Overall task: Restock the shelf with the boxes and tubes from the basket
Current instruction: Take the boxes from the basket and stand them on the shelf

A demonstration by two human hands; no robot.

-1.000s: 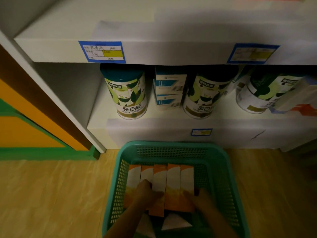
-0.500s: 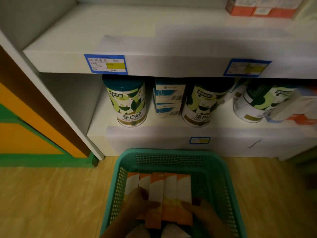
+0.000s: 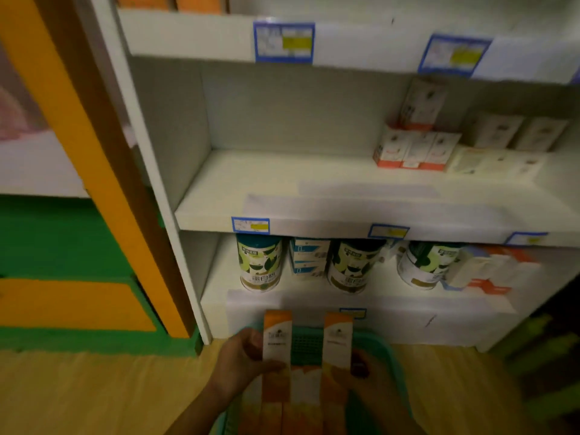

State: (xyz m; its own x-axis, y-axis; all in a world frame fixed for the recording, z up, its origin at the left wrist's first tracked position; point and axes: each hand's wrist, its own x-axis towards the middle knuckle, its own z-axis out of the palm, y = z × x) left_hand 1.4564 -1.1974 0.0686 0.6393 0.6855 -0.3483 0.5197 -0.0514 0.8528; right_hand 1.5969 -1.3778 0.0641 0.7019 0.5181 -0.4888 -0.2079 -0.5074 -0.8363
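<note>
My left hand [image 3: 240, 361] grips a long orange-and-white box [image 3: 276, 343], lifted upright above the teal basket [image 3: 387, 350]. My right hand [image 3: 356, 372] grips a second such box [image 3: 337, 345] beside it. More orange boxes [image 3: 306, 387] lie in the basket below them. The white shelf unit stands ahead; its middle shelf [image 3: 282, 180] has bare white board on the left and small white-and-orange boxes [image 3: 414, 149] on the right.
The bottom shelf holds green-and-white cans [image 3: 259, 262], blue-and-white boxes [image 3: 309, 257] and more boxes at the right. Blue price labels [image 3: 250, 225] line the shelf edges. An orange, green and brown panel [image 3: 78, 246] stands left. The floor is pale wood.
Both hands have lifted one orange box each up out of the basket. My view has tilted upward, bringing the middle shelf into sight.
</note>
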